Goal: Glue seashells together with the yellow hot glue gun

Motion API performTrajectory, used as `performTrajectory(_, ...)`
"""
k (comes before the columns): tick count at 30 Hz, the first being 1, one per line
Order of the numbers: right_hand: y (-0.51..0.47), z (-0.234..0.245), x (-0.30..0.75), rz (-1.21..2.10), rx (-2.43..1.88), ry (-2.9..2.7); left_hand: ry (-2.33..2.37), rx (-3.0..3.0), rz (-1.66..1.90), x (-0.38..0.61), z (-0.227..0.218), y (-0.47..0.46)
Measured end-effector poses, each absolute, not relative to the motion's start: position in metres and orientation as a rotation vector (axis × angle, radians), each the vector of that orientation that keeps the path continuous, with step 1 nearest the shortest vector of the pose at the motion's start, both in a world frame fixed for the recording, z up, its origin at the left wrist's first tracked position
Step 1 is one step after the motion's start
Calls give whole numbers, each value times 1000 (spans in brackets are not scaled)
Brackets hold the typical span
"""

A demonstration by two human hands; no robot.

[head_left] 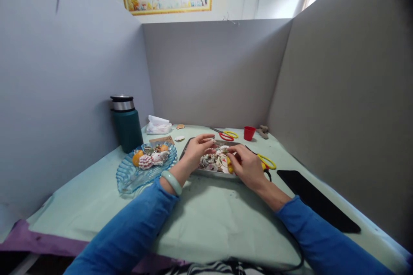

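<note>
My left hand (pixel 197 151) hovers over the left part of a metal tray (pixel 206 173) filled with small seashells (pixel 215 161), its fingertips pinched on a small shell. My right hand (pixel 247 164) rests on the tray's right side, fingers curled around a yellow object (pixel 229 165) that is mostly hidden. Both arms wear blue sleeves, and a pale green bangle (pixel 172 181) circles the left wrist.
A blue glass shell-shaped dish (pixel 129 176) with larger shells sits left of the tray. Behind it stand a dark green thermos (pixel 127 123) and a plastic bag (pixel 158 125). Red and yellow scissors (pixel 226 134), a red cup (pixel 248 133), yellow-handled scissors (pixel 267 162) and a black phone (pixel 316 200) lie around.
</note>
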State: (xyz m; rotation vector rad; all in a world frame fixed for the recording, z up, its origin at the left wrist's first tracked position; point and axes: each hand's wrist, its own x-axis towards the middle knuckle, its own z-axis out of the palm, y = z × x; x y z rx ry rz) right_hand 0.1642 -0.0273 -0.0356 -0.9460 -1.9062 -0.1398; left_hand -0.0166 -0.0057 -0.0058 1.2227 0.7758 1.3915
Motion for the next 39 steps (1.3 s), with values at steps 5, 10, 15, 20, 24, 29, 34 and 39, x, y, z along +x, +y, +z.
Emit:
performTrajectory(5, -28, -35, 164, -156, -960, -1929, 656, 1067, 1313, -13, -13, -5)
performTrajectory(10, -27, -36, 164, -170, -947, -1927, 803, 1178, 1309, -13, -5, -5)
performTrajectory(15, -28, -34, 164, -172, -941, -1932, 1014, 1496, 1287, -49, 43, 2)
performTrajectory(20, -30, -33, 163, -169, -950, -1940, 1632, 1873, 1208, -112, 77, 20)
performTrajectory(24, -30, -34, 163, -171, -954, -1946, 1854, 1848, 847, -154, 67, 29)
performTrajectory(29, -30, -34, 163, -164, -963, -1961, 1988, 1813, 523, -181, 48, 28)
performTrajectory(34, -30, -34, 164, -170, -964, -1961, 2032, 1895, 431, -188, 45, 30)
performTrajectory(39, -29, -34, 164, -177, -947, -1962, 1988, 1882, 397, -193, 43, 34)
